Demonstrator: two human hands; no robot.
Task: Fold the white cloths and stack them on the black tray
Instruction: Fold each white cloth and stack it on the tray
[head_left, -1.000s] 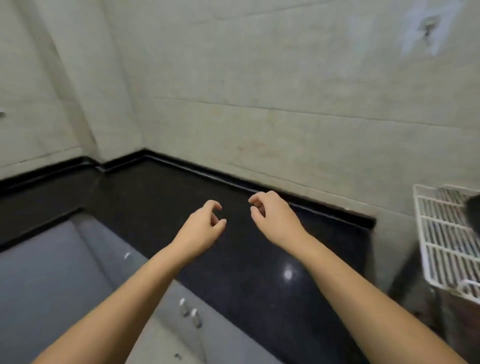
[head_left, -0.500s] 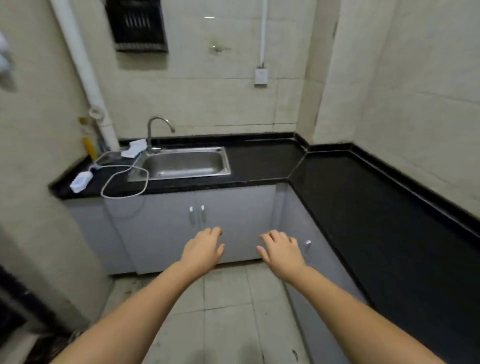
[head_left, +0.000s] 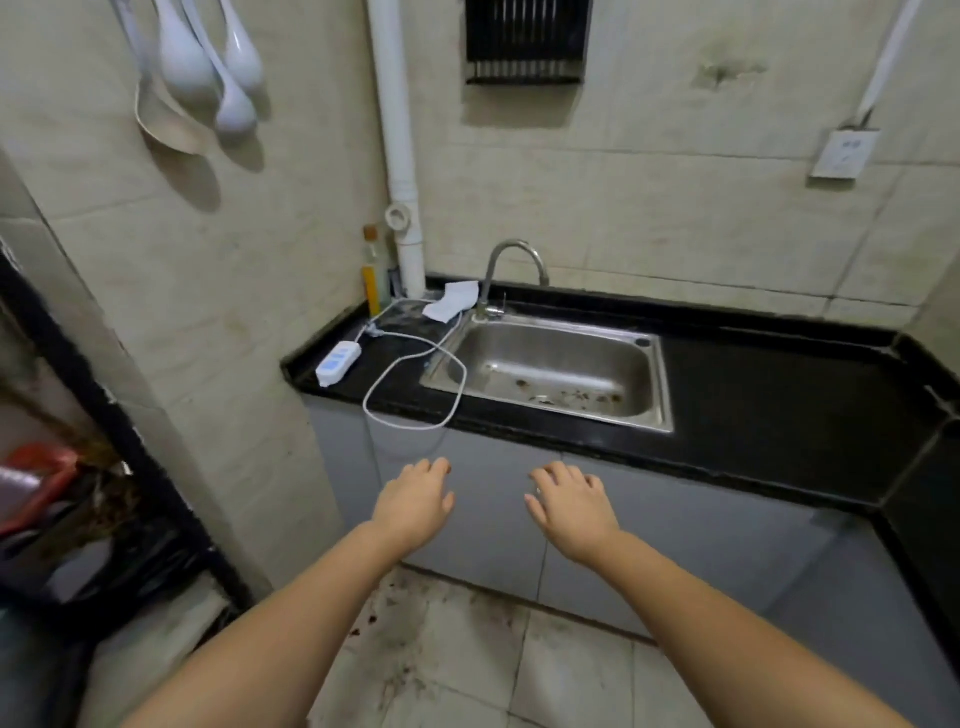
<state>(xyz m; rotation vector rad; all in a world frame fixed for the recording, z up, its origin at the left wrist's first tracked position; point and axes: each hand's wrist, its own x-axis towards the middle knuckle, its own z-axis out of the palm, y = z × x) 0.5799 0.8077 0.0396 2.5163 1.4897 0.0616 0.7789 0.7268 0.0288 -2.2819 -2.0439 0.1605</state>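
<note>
My left hand (head_left: 415, 504) and my right hand (head_left: 571, 506) are stretched out in front of me, palms down, fingers relaxed, holding nothing. They hover in the air before the grey cabinet doors, below the counter edge. One small crumpled white cloth (head_left: 451, 301) lies on the black counter (head_left: 779, 395) at the back, just left of the tap (head_left: 511, 270). No black tray is in view.
A steel sink (head_left: 550, 366) is set in the counter. Left of it lie a white power strip (head_left: 337, 362) and its looping cable (head_left: 415, 384). A bottle (head_left: 372, 273) stands by a white pipe (head_left: 400, 156). Ladles (head_left: 208, 73) hang on the left wall. A dark shelf (head_left: 78, 493) stands at far left.
My view has swung left from the corner counter to the sink and come closer. Both hands stayed out in front, and their fingers went from curled to relaxed.
</note>
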